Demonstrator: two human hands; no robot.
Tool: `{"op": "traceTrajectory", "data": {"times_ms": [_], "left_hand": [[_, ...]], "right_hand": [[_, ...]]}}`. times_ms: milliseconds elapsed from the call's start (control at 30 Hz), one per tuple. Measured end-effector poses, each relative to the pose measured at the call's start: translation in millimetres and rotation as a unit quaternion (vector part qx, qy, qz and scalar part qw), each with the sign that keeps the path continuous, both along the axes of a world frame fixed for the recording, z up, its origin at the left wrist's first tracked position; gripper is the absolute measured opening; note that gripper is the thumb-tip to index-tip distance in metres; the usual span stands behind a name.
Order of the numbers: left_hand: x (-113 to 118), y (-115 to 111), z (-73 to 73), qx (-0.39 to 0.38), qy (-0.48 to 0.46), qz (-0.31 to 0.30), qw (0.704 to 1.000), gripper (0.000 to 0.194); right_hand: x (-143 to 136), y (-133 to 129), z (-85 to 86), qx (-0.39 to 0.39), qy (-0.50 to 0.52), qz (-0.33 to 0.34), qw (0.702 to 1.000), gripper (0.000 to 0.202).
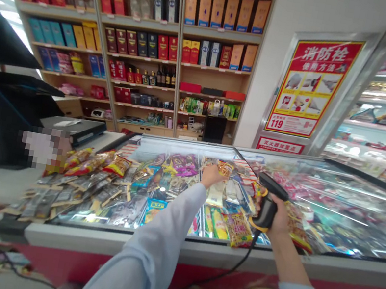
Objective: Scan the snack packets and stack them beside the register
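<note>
Right of centre, the right hand has its fingers wrapped around the grip of a black and yellow plastic scanner. The scanner's grip stands near upright; its head slants, front end towards the upper left. A cord curves from its base to the lower left. At the centre, the left hand reaches to a glossy, crinkled packet; whether its fingers grip it, I cannot tell. Below lies a glass-topped freezer, with flat plastic packs at left. At upper right, a red poster reads "消防栓 使用方法" and "119"; a sign below reads "灭火器放置点".
</note>
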State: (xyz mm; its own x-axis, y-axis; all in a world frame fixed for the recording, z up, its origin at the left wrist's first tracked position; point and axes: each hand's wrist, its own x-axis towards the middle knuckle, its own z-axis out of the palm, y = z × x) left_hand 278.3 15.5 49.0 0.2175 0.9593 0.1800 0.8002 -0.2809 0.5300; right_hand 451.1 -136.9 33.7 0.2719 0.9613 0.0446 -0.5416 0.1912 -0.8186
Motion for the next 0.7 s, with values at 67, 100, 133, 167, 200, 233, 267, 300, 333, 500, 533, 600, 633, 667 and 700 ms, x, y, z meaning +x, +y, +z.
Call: {"op": "traceTrajectory", "data": {"times_ms": [67,100,133,167,200,233,267,300,333,500,533,600,633,667,700], "left_hand": [[-25.5,-5.7,6.7,0.012,-0.015,0.016,1.0,0.058],[-38.2,-8.2,9.6,0.014,-0.023,0.025,0.999,0.058],[-50.5,-10.4,12.3,0.011,-0.033,0.031,0.999,0.057],[-62.6,-12.2,14.9,0.006,-0.044,0.037,0.998,0.057],[-74.1,-13.8,17.5,0.002,-0.055,0.04,0.998,0.057],[-85.2,-15.3,20.1,0.001,-0.065,0.042,0.997,0.057],[-96.0,-16.7,22.9,0.002,-0.073,0.044,0.996,0.058],[-106.5,-18.2,25.6,0.007,-0.077,0.048,0.996,0.059],[-116.8,-19.8,28.2,0.013,-0.077,0.055,0.995,0.06],[-169.2,-27.7,32.6,0.041,-0.063,0.107,0.991,0.06],[-179.9,-28.9,30.7,0.048,-0.057,0.118,0.99,0.059],[-200.9,-30.6,23.5,0.078,-0.036,0.142,0.986,0.056],[-210.9,-31.2,18.4,0.1,-0.021,0.154,0.983,0.057],[-220.6,-31.5,12.3,0.122,-0.009,0.164,0.979,0.058],[-229.6,-31.9,5.4,0.139,-0.004,0.17,0.976,0.06]], "right_hand": [[-20.4,2.8,5.7,0.008,-0.003,0.018,1.0,0.023],[-31.0,5.0,7.5,0.012,-0.002,0.026,1.0,0.022],[-41.6,7.6,8.6,0.015,0.001,0.035,0.999,0.022],[-52.0,10.4,9.1,0.016,0.005,0.046,0.999,0.021],[-62.2,13.6,9.2,0.015,0.01,0.06,0.998,0.02],[-71.9,16.9,9.0,0.013,0.015,0.075,0.997,0.02],[-81.4,20.3,8.5,0.01,0.017,0.091,0.996,0.02],[-90.5,23.6,8.0,0.009,0.018,0.104,0.994,0.021],[-99.5,26.7,7.4,0.01,0.02,0.116,0.993,0.021],[-145.4,38.9,3.1,0.013,0.051,0.161,0.986,0.019],[-155.1,40.7,1.1,0.01,0.053,0.172,0.984,0.019],[-175.0,43.7,-5.5,0.006,0.053,0.194,0.98,0.019],[-185.0,45.0,-10.2,0.005,0.053,0.204,0.978,0.02],[-194.8,46.3,-15.8,0.004,0.055,0.214,0.975,0.02],[-204.2,47.5,-22.0,0.004,0.059,0.224,0.973,0.021]]}}
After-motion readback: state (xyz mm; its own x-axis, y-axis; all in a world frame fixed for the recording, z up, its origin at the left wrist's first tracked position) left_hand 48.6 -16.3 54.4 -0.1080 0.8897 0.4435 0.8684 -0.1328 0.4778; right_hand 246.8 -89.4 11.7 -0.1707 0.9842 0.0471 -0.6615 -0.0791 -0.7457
